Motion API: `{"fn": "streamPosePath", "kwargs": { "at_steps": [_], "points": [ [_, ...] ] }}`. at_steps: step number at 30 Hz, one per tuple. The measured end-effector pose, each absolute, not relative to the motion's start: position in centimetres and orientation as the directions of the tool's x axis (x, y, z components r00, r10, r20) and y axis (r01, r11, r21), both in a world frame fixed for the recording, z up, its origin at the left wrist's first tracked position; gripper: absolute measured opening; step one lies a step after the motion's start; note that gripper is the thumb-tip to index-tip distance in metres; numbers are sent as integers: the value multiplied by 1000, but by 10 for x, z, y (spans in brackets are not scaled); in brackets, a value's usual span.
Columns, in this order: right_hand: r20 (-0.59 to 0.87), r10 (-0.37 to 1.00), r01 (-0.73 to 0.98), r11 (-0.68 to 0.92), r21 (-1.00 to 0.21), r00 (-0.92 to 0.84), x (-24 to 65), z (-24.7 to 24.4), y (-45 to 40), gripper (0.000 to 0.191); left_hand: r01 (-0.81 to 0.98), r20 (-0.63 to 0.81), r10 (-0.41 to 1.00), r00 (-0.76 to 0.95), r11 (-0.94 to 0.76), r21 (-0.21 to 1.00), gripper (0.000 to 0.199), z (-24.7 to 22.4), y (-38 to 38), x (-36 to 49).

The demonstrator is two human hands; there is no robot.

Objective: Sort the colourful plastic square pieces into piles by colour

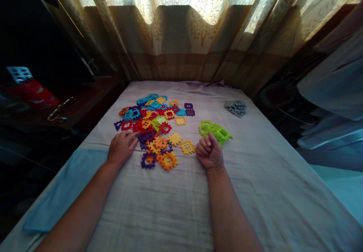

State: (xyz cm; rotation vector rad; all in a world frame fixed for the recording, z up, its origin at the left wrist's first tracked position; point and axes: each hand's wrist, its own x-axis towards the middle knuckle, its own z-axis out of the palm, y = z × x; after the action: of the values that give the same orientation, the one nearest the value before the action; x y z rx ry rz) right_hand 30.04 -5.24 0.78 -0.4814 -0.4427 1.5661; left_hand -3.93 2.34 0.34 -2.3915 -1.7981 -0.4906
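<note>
Many flat plastic pieces with notched edges lie in a mixed heap, with red pieces [126,125], blue pieces [132,114] and orange pieces [168,161] among them. My left hand [121,148] rests palm down at the heap's left edge, its fingers beside the dark purple pieces [146,138]; whether it grips one is hidden. Curled into a fist, my right hand [210,151] is just in front of a pile of lime green pieces [217,131]. A yellow window piece [187,147] lies to the left of that fist. Farther back on the right sits a grey pile [236,108].
The pieces lie on a pale sheet [170,214]. A light blue cloth [70,184] is under my left forearm. Curtains [181,44] hang behind the far edge. Dark furniture with glasses [61,108] stands left, and hanging cloth [334,81] is at right.
</note>
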Motion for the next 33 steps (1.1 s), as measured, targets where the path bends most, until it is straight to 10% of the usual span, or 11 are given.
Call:
{"fn": "streamPosePath", "kwargs": {
  "at_steps": [12, 25, 33],
  "points": [
    [-53, 998, -833, -57, -550, -34, 301, 7, -52, 51, 937, 181, 924, 338, -348, 29, 27, 28, 41, -54],
    [-30, 999, -846, -49, -532, -39, 301, 6, -50, 49, 860, 273, 956, 104, -224, 458, 40, 66, 22, -43],
    [-12, 999, -853, -40, -520, -39, 300, 6, -50, 50, 654, 360, 810, 464, -587, 478, 19, 52, 35, 75]
  ]
}}
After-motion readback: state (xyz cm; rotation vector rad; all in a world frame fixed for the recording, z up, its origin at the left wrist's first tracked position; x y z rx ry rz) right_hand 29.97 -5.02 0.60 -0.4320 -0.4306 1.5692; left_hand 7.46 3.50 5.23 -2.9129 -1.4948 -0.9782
